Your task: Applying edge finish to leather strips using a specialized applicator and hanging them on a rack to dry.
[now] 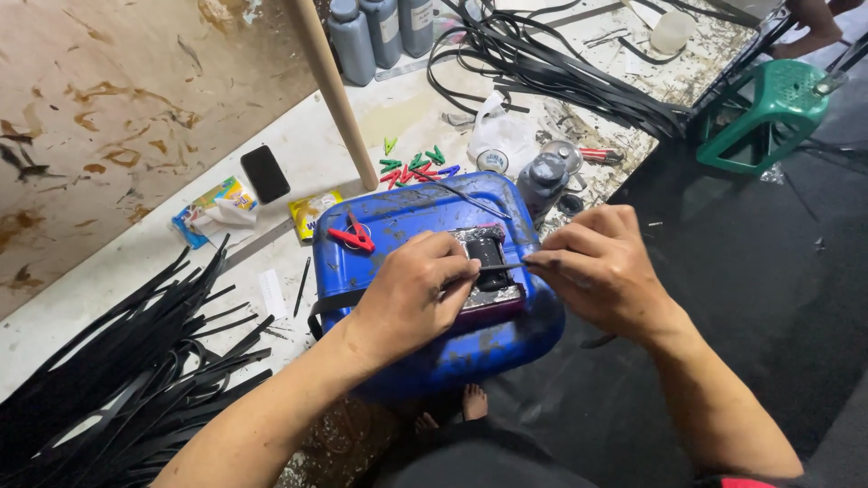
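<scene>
Stained white bench is strewn with black strips, clips and grey bottles; a blue can lies on its side, a red clip on it. A thin black strip is pinched between left hand and right hand, stretched above a small tray on the can

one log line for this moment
left hand: pinching black strip | right hand: pinching same strip | under: blue jerrycan

Dark phone screen lies flat on the counter, colourful packet left, yellow sachet right, labelled grey bottles behind.
</scene>
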